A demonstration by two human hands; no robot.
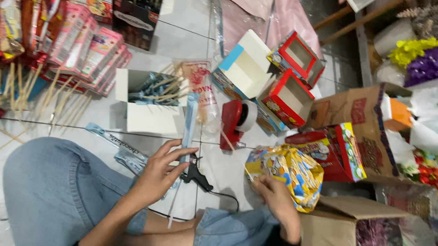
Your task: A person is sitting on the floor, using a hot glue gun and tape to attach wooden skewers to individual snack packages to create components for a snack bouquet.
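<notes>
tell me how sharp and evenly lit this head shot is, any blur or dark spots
Head view: mostly sharp and evenly lit on the tiled floor; left hand and right hand are slightly soft; the flowers at the right edge sit in dimmer light; the cardboard box and lower right corner are darker; no strong glare.

Left hand (160, 170) on blue packet (189, 128), right hand (276, 197) on yellow bag (286, 170)
</notes>
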